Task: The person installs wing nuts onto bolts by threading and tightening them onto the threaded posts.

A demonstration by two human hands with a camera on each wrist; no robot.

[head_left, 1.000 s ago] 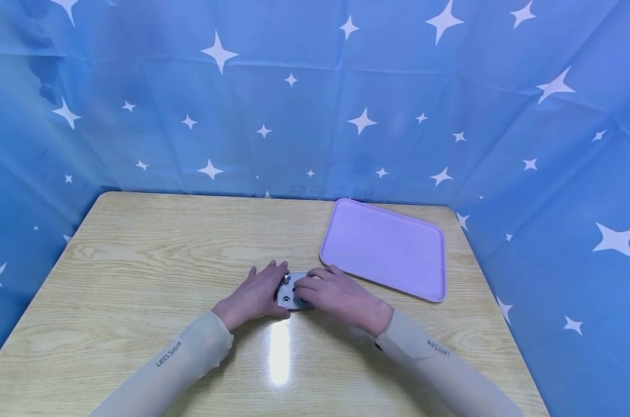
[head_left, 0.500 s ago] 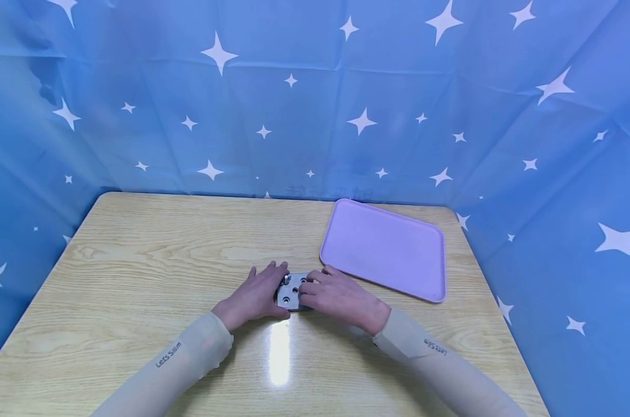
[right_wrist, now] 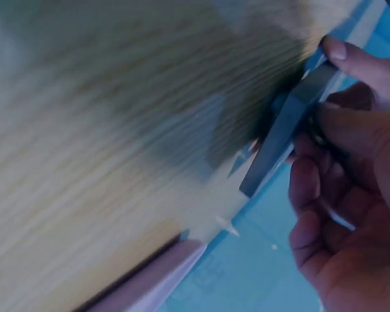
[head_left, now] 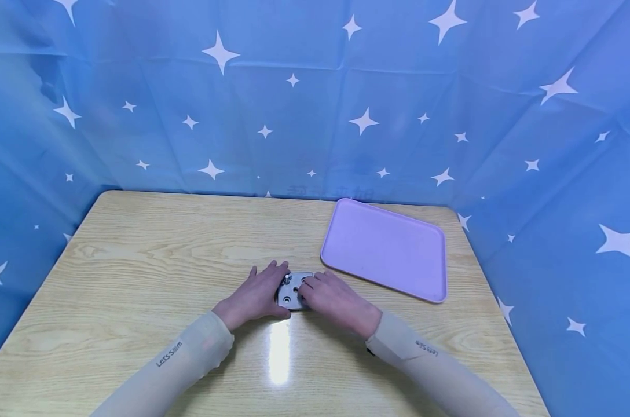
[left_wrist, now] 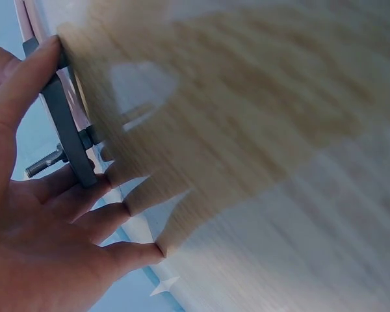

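Observation:
A grey metal plate (head_left: 289, 291) with several holes stands slightly raised on the table, level. My left hand (head_left: 256, 293) grips its left side, thumb at the near edge and fingers at the far edge. A threaded wing bolt (left_wrist: 45, 161) sticks up from the plate near those fingers. On the right part of the plate, my right hand (head_left: 338, 302) has its thumb and fingers curled around a small dark metal fastener (right_wrist: 320, 134), mostly hidden. One right fingertip touches the edge of the plate in the right wrist view.
A purple tray (head_left: 388, 249) lies behind and to the right of the plate. The wooden table (head_left: 153, 249) ends at a blue curtain (head_left: 315, 98) with white stars at the back and sides.
My right hand has shifted slightly, and its fingers have curled in more over the plate's right part. The left hand and the plate have stayed in place.

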